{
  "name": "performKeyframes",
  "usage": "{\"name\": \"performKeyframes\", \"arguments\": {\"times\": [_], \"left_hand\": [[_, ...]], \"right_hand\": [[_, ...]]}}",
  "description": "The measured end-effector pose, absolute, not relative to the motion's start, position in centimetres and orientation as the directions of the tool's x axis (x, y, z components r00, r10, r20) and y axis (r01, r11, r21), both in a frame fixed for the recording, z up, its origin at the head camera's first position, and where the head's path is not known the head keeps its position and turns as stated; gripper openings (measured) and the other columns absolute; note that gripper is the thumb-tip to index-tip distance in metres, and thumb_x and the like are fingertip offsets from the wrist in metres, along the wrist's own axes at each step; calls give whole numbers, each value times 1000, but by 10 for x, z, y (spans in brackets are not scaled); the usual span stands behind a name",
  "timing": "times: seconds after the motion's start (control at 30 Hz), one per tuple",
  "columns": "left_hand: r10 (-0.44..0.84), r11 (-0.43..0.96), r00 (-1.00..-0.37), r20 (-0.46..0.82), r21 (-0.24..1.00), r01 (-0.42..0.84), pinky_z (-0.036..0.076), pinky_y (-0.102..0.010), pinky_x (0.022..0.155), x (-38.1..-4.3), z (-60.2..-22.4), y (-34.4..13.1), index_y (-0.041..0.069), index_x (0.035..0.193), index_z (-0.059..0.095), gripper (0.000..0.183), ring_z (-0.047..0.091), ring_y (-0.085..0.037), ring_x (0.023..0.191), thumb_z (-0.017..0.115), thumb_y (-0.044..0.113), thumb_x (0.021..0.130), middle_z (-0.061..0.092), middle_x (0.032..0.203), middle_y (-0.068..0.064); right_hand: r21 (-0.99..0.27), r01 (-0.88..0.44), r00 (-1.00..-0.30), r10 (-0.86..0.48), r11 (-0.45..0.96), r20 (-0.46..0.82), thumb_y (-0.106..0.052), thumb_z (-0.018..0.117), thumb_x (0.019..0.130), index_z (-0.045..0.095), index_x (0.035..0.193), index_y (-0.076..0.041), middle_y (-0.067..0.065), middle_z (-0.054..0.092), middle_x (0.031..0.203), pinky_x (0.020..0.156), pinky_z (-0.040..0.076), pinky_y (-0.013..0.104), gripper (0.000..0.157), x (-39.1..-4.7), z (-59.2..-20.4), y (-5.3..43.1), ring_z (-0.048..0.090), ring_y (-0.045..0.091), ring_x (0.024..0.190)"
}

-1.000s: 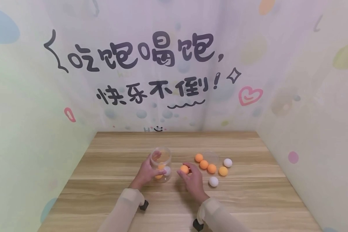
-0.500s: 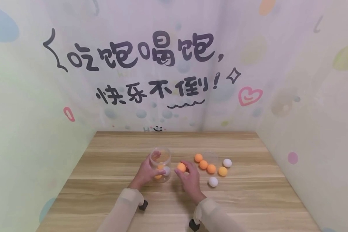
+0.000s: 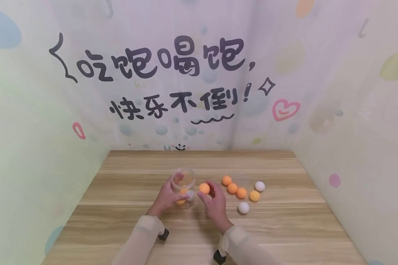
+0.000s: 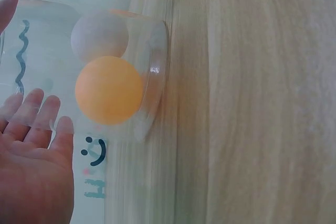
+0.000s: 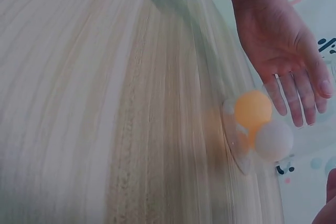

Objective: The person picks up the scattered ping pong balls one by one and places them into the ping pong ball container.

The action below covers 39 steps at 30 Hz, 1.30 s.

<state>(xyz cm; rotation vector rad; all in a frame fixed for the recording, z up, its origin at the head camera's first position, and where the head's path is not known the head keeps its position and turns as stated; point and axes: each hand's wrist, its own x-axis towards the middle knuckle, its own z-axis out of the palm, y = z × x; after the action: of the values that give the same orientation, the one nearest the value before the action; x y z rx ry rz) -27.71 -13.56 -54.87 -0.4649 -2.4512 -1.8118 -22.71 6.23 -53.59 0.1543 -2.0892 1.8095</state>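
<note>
My left hand (image 3: 166, 197) holds a clear plastic jar (image 3: 189, 182) upright on the table, thumb on the near side and fingers round the far left. Inside the jar lie a white ping-pong ball (image 4: 100, 32) and orange ones (image 4: 109, 90), low down near its base. Just right of the jar, my right hand (image 3: 217, 206) pinches another orange ping-pong ball (image 3: 204, 188) between thumb and fingers, a little below the height of the open rim. In the right wrist view only a sliver of the right hand (image 5: 329, 200) shows at the edge, and its ball is out of sight.
To the right lie several loose balls: a row of orange ones (image 3: 232, 188), a yellower one (image 3: 254, 195) and two white ones (image 3: 260, 186). A clear round lid (image 3: 243, 179) lies behind the row. Patterned walls enclose the wooden table (image 3: 136, 165) at the back and sides.
My right hand has moved left and slightly up with the orange ping-pong ball, closer to the jar. The left hand and jar have stayed in place.
</note>
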Motion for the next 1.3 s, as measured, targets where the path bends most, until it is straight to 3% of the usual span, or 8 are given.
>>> {"name": "performKeyframes", "arguments": {"times": [0.17, 0.33, 0.5, 0.77, 0.87, 1.07, 1.3], "left_hand": [[210, 266, -951, 229, 922, 280, 33, -51, 109, -277, -550, -135, 12, 141, 44, 85, 43, -28, 133, 89, 8, 69, 50, 143, -9], [212, 264, -949, 236, 921, 288, 33, -53, 108, -278, -551, -135, 12, 141, 44, 84, 43, -29, 133, 88, 7, 70, 49, 143, -9], [211, 264, -951, 224, 924, 277, 32, -53, 109, -278, -549, -134, 12, 142, 43, 84, 42, -29, 134, 87, 5, 71, 48, 144, -9], [251, 278, -950, 186, 926, 255, 31, -53, 109, -261, -518, -132, 2, 145, 38, 86, 38, -34, 136, 86, 14, 74, 43, 147, -18], [248, 281, -953, 176, 928, 245, 31, -55, 108, -259, -514, -131, 2, 145, 38, 86, 38, -35, 136, 86, 15, 74, 43, 147, -18], [209, 284, -957, 203, 923, 258, 32, -55, 108, -271, -539, -132, 14, 143, 43, 83, 41, -31, 135, 87, 10, 72, 48, 145, -10], [206, 275, -957, 202, 927, 255, 32, -53, 108, -274, -542, -133, 17, 141, 44, 82, 41, -29, 135, 86, 7, 72, 48, 145, -7]], "right_hand": [[-933, -337, -921, 161, 128, 354, 2, 76, 80, 59, 120, 6, 18, 60, 115, 93, 50, 44, 44, -223, -527, 59, 60, 35, 108], [-896, -400, -890, 151, 192, 429, 7, 75, 79, 59, 117, 10, 24, 60, 107, 85, 53, 50, 41, -212, -505, 56, 60, 40, 99], [-871, -421, -869, 164, 253, 467, 3, 78, 78, 62, 117, 7, 20, 61, 101, 78, 52, 54, 42, -216, -509, 55, 60, 36, 91], [-875, -404, -873, 175, 265, 456, -15, 80, 80, 66, 118, -5, 6, 66, 104, 81, 52, 41, 41, -229, -525, 58, 60, 21, 94], [-879, -407, -878, 158, 249, 452, -21, 80, 81, 66, 117, -7, 2, 68, 104, 84, 51, 41, 42, -229, -523, 57, 60, 20, 95], [-884, -403, -882, 157, 238, 445, -23, 79, 82, 67, 117, -10, 0, 68, 106, 88, 47, 48, 39, -229, -518, 54, 59, 20, 99], [-899, -379, -894, 166, 218, 417, -20, 78, 83, 66, 117, -8, 3, 68, 106, 90, 45, 49, 38, -228, -507, 50, 59, 22, 100]]}}
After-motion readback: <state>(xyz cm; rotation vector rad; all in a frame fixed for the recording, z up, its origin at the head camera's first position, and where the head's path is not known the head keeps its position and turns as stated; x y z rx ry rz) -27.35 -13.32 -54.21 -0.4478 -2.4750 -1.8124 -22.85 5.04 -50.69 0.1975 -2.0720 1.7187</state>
